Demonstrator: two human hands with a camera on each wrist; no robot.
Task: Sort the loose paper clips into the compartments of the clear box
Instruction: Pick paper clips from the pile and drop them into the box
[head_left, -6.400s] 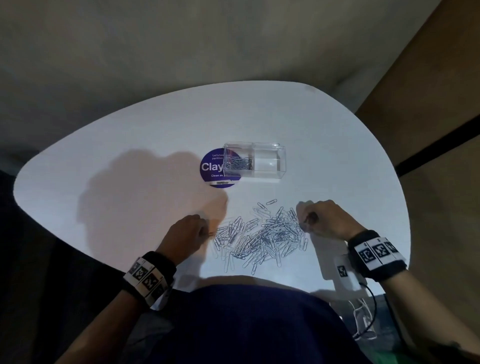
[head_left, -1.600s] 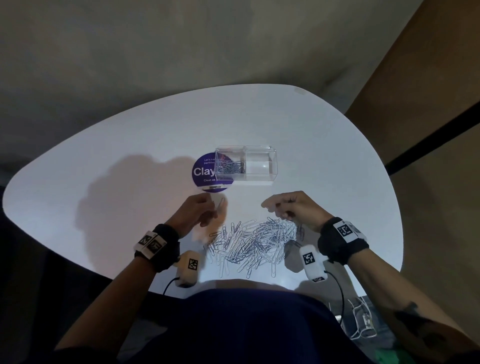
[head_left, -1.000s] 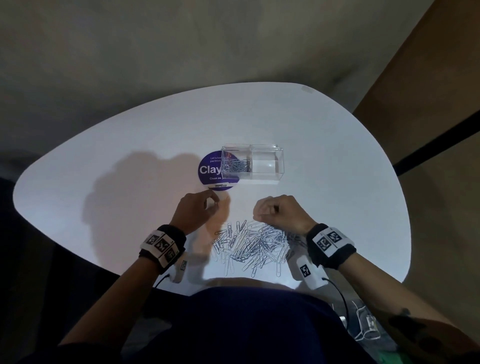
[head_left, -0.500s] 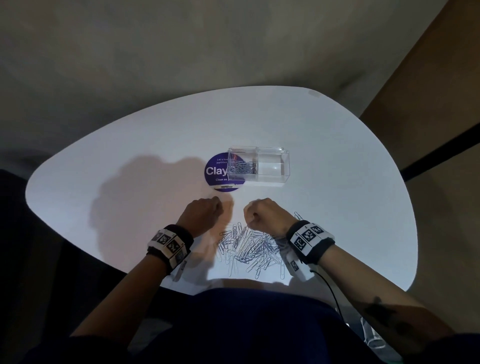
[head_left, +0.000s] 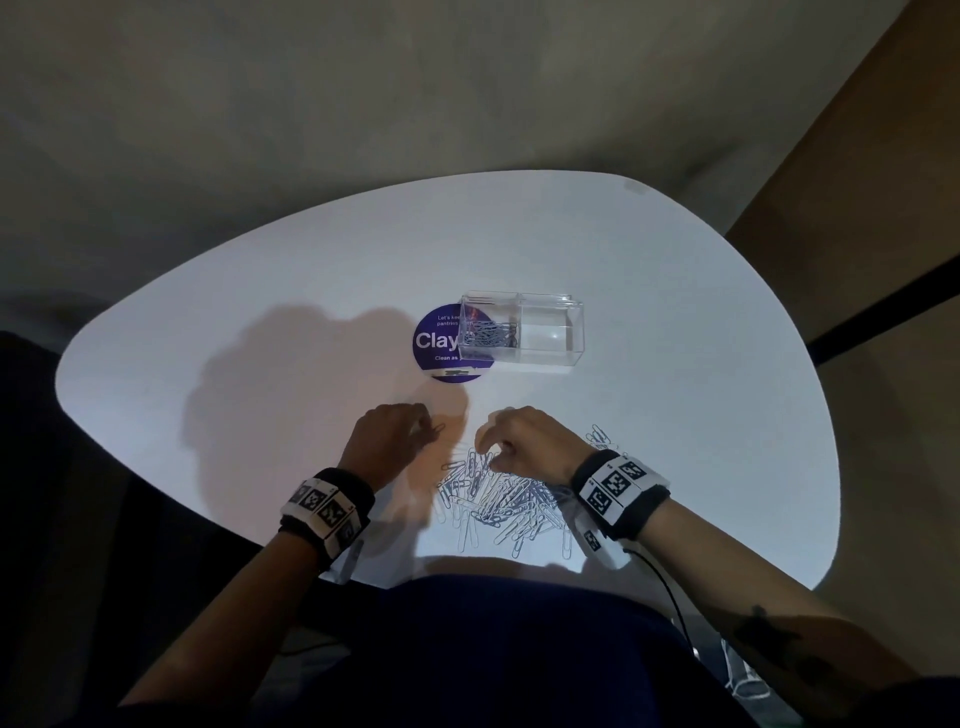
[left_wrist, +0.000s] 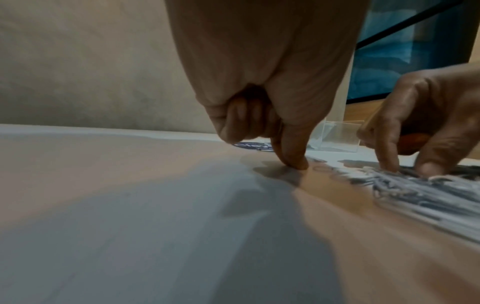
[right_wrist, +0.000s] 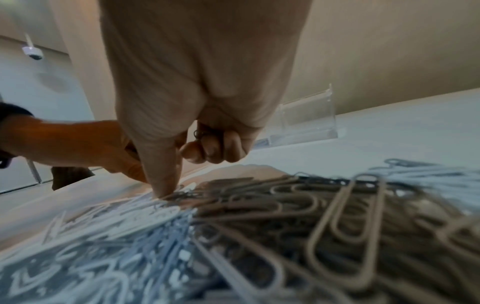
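The left hand's (head_left: 387, 434) fingers (left_wrist: 288, 152) are curled in, and one finger points down and presses on the white desk (head_left: 260, 374), by a single clip (head_left: 438, 430) lying next to its tip. I cannot tell if the curled fingers hold anything. The right hand (head_left: 524, 439) has its small fingers (right_wrist: 213, 148) curled around a little clip (right_wrist: 200, 133), while one long finger points down and touches the far left edge of the pile of paper clips (head_left: 504, 499). Both wrists wear black bands with black and white square tags.

The pile lies on the near side of the desk, just under and right of the right hand. The clips are thin bent wire, shiny and silver, in long loops, all mixed up.

The clear box (head_left: 522, 332) stands farther away, well apart from both hands. It is see-through plastic with two parts. The left part has a bunch of clips in it. The right part looks bare.

A round purple sticker (head_left: 436, 343) with white letters lies flat on the desk, partly under the left end of the box. The desk is smooth, with rounded corners.
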